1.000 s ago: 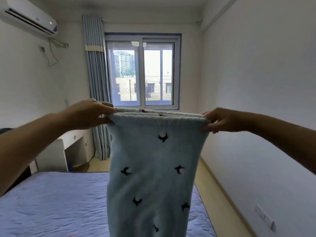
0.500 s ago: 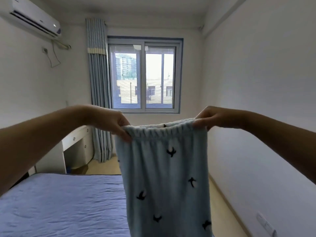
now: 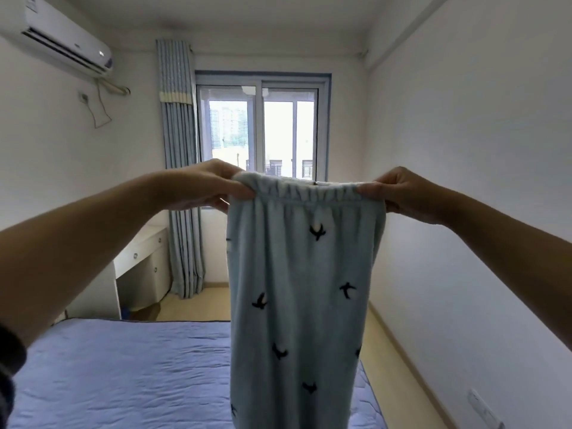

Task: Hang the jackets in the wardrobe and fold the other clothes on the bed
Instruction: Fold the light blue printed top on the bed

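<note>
A pair of pale blue fleece trousers with small dark bird shapes hangs in the air in front of me, above the bed. My left hand pinches the left end of the gathered elastic waistband. My right hand pinches the right end. The waistband is stretched level between them, and the legs drop out of the bottom of the view. The bed, with a blue quilted cover, lies below and to the left.
A white desk with drawers stands past the bed on the left, beside a blue curtain and the window. An air conditioner hangs high on the left wall. A strip of wooden floor runs along the right wall.
The trousers dipped and slackened half a second ago, then both hands raised the waistband again and pulled it level. The camera has tilted upward.
</note>
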Demonstrator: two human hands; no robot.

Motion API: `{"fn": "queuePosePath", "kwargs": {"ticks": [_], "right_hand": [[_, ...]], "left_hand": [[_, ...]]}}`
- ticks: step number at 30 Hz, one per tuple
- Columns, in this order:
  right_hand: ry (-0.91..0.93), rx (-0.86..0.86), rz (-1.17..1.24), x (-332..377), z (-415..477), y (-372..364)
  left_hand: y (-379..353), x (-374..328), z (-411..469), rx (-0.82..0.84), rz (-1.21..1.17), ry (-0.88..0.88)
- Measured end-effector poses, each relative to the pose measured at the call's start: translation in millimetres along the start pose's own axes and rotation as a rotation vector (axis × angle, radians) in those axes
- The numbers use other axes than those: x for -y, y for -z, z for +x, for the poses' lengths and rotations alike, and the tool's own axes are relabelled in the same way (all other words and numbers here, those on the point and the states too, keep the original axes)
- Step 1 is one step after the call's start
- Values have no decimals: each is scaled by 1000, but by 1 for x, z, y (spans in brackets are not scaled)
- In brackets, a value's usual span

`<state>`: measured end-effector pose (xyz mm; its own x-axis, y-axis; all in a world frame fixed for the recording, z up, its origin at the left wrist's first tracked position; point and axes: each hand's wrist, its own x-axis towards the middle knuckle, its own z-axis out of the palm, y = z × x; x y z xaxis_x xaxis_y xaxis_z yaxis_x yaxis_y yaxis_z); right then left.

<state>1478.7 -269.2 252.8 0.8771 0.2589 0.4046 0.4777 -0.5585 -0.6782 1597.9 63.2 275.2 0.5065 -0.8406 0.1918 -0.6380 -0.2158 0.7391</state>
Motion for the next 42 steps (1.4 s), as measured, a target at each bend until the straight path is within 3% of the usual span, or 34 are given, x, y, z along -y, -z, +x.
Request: {"fn": "queuePosePath", "kwargs": {"ticks": [3,7,10,14,17,20,24,28,32,37,42], "right_hand": [[105,-23,227,25,5,15],[158,-107,379,54,26,40],[117,-85,359,53,41,51],[-118,-17,47,15,62,45],[-195,-63,-494,-27,91,23],[-154,-118,-1065,-50,119,9],[-160,-383,-1186,-30,139,24],[-174,-522,-1296,7,144,35],[-215,-524,-1359,15,122,27],[-177,-526,-1383,-7,66,-3],[-146,-386,-1361,-36,-16,-40]], "left_hand": [[5,-21,-3,-99,-231,-97],[15,-54,4,-259,-277,-231],[26,-61,16,-306,-253,-270],[33,-31,53,-359,275,-61],[21,12,91,-337,666,102],[19,37,119,-431,847,136],[44,20,130,-739,992,33],[52,-11,130,-886,1245,-109],[38,-19,122,-873,1335,-88],[-18,-5,100,-702,1399,-82],[-92,11,59,-509,1370,-80]]}}
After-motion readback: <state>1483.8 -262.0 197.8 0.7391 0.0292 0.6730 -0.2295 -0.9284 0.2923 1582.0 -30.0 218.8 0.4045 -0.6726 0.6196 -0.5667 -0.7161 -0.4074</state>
